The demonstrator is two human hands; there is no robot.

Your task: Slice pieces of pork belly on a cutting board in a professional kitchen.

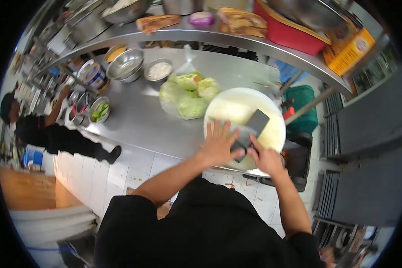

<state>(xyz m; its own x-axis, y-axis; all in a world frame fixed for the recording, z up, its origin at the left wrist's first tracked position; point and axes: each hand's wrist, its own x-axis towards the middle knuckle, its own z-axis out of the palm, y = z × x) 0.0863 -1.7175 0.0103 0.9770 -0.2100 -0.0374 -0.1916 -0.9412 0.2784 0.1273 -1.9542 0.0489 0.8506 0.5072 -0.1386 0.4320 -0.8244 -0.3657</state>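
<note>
On the round white cutting board [241,98] lies a dark grey rectangular slab [259,120], which looks like a sharpening stone. A wide blurred blade [243,132], seemingly a cleaver's, lies across it. My left hand [220,144] has its fingers spread over the blade's left part. My right hand [266,159] is closed around the blade's handle end, with the index finger stretched along it; the handle is mostly hidden. Left of the board, a clear plastic bag [189,97] holds several pale green lettuce or cabbage heads.
Metal bowls of white food [159,71] and green pieces [99,113] stand on the steel table [137,124]. Above runs a steel shelf [194,35] bearing a red tub [291,35] and orange box [350,52]. A person in black [53,134] stands left. A green bin [303,110] is at right.
</note>
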